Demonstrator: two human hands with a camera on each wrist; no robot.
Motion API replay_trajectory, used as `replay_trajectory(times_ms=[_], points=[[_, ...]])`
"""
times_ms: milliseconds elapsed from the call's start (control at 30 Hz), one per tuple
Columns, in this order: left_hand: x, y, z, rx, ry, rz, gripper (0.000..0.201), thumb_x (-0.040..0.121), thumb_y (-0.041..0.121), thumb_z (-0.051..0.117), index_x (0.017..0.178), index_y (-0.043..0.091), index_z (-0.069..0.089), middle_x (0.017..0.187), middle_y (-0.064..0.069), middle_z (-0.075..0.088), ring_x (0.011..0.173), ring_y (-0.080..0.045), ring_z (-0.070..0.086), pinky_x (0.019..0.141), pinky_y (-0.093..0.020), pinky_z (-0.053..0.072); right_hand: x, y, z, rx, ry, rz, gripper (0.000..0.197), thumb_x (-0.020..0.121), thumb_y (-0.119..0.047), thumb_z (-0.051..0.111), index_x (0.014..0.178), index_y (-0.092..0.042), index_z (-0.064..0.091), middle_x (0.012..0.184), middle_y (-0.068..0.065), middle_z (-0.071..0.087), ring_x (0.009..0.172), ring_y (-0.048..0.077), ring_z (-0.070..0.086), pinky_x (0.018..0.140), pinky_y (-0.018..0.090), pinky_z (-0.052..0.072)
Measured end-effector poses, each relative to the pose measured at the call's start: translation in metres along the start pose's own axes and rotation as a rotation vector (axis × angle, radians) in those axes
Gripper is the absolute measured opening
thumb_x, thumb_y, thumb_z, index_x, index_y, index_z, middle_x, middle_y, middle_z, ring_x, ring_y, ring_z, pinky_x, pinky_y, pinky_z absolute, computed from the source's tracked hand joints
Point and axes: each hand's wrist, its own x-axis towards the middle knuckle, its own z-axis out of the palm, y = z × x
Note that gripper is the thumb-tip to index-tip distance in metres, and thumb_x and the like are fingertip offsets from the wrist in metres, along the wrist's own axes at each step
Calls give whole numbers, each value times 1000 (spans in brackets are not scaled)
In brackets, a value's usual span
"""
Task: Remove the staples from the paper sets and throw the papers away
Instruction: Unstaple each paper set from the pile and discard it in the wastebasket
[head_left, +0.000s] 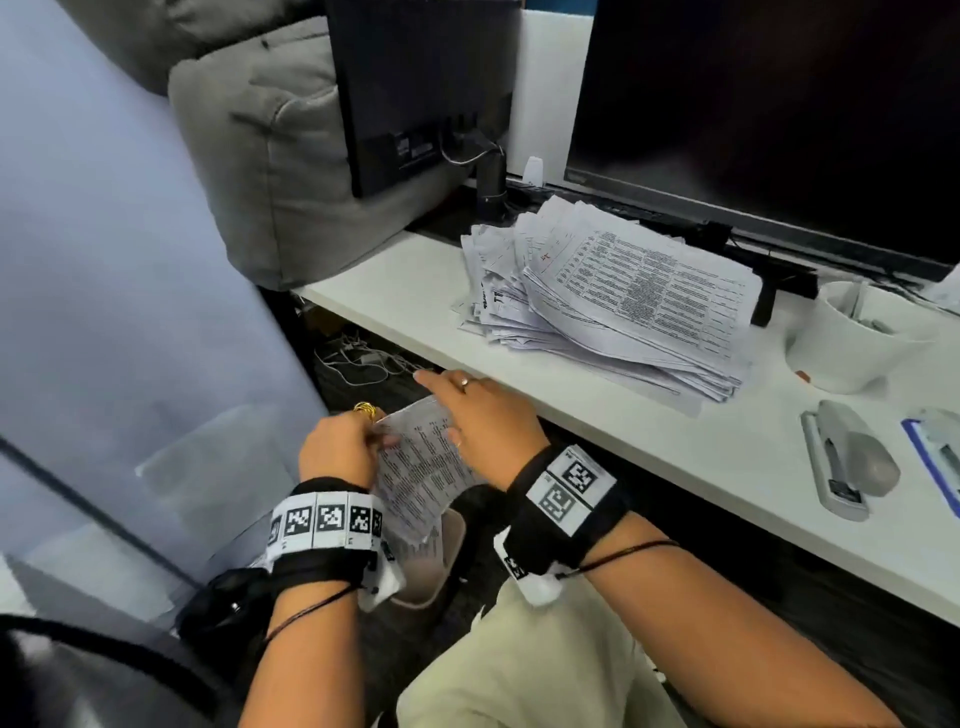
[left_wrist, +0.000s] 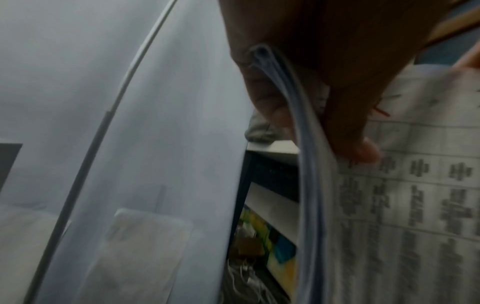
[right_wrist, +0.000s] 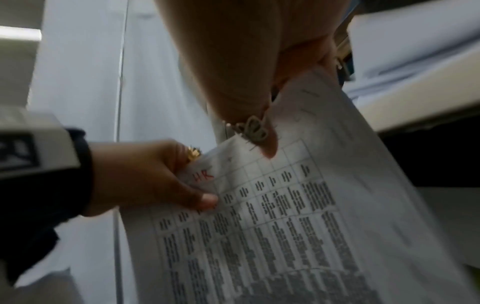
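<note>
Left hand (head_left: 337, 449) first: it's pinching the top corner of the paper set (head_left: 421, 467), thumb on the printed face and the other fingers curled behind, which the left wrist view shows pretty clearly with the sheets folded in the grip. That set is held down low in front of my lap, below the tabletop (head_left: 613, 415) edge, not resting on anything. Moving right, the right hand (head_left: 480, 421) is on the same top edge; from the right wrist view its thumb presses the front of the page right beside a small staple (right_wrist: 251, 147), while the index finger sticks out straight past the paper. So I'd say we're mid staple-removal on this set, staple still in as far as I can tell, though it's blurry. Next move looks like getting a nail under that staple and prying it up while the left hand keeps the corner steady, without ripping the corner off. Further right on the tabletop sits the big messy paper stack (head_left: 618, 291), so plenty left to do, I guess. Past that there's a white cup (head_left: 852, 343) and a grey stapler (head_left: 847, 457) near the front edge. Can't see a bin anywhere, so no idea yet where the papers get tossed.
</note>
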Motion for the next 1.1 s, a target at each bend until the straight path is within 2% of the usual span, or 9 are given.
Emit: replay_trajectory(times_ms=[133,300,600,700,767,800,867,933,1100], points=[[5,-10,31,31,-59,-110,16,89,19,57,101,14,65,97,-17,66,93,-37,60,76,-37,48,38,0,43,-152,-306,33,50,90,-13,50,136,-12,31,123,15,53,105,34,58,73,38,43],[7,-40,75,-41,-108,-216,28,93,16,49,115,4,60,105,-27,64,99,-42,58,81,-39,42,66,20,109,-66,-425,18,34,89,-4,50,122,-6,46,119,17,54,108,35,56,81,40,45],[29,-91,149,55,-294,-297,26,93,21,48,107,8,66,104,-19,67,100,-34,61,85,-39,47,106,58,221,73,-521,21,31,91,-16,52,118,-28,62,111,11,63,103,31,61,83,33,48],[33,-105,166,115,-476,-302,40,96,12,38,135,10,43,125,-18,56,116,-31,53,97,-36,39,114,63,247,75,-699,-16,38,94,-16,49,130,-23,54,128,13,56,117,30,54,95,35,44],[28,-115,169,176,-590,-301,60,95,13,39,149,22,13,147,-14,32,133,-31,35,107,-38,32,108,63,257,99,-818,-10,56,94,-24,52,146,-23,31,150,12,32,135,31,34,110,41,31],[25,-120,168,230,-589,-291,67,94,19,43,149,28,4,153,-9,19,138,-30,25,110,-41,29,105,62,259,109,-821,2,67,93,-31,55,149,-25,19,155,9,20,140,31,24,113,46,24],[23,-125,161,307,-490,-279,74,92,32,49,149,29,2,155,-7,8,140,-29,15,111,-42,27,101,57,252,139,-725,7,76,90,-39,57,150,-26,12,157,6,10,143,29,16,114,49,19],[23,-120,149,284,-342,-253,72,90,35,52,149,25,12,154,-9,13,139,-31,17,111,-41,27,100,49,235,161,-592,3,72,90,-36,56,148,-23,17,156,8,15,141,28,20,112,46,23],[36,-70,106,123,-36,-41,56,85,16,60,138,14,43,143,-16,37,129,-36,36,103,-46,36,86,27,155,200,-155,-25,52,93,-25,50,142,-16,33,145,8,37,131,26,36,105,39,32]])
